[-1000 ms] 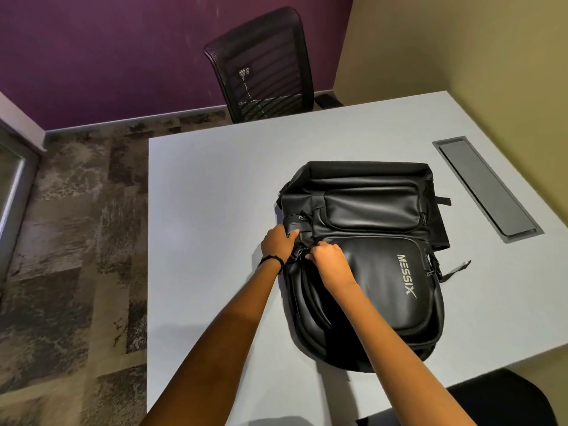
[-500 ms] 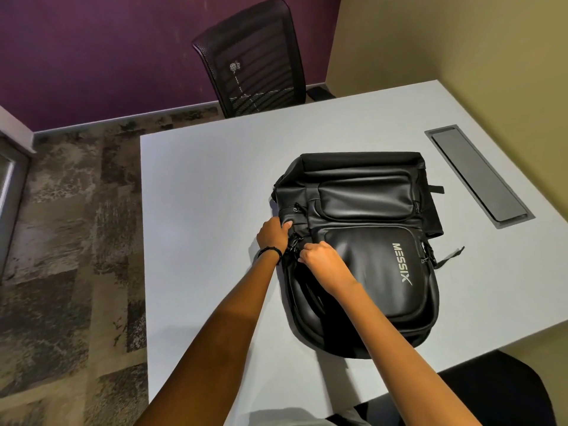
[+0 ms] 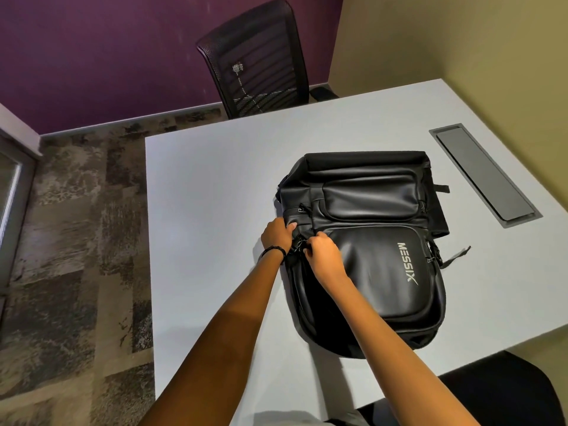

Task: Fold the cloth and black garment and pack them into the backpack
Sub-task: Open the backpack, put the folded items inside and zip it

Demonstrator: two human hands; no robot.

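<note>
Backpack (image 3: 384,272) by near edge of table (image 3: 209,210)

Open tabletop (image 3: 209,210) spreads left of and beyond the backpack (image 3: 384,272); a mesh chair (image 3: 258,56) stands past the far edge, a cable hatch (image 3: 482,173) to the right.

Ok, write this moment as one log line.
black smooth backpack flat on grey table; left hand grips its side edge; right hand pinches same edge
</note>
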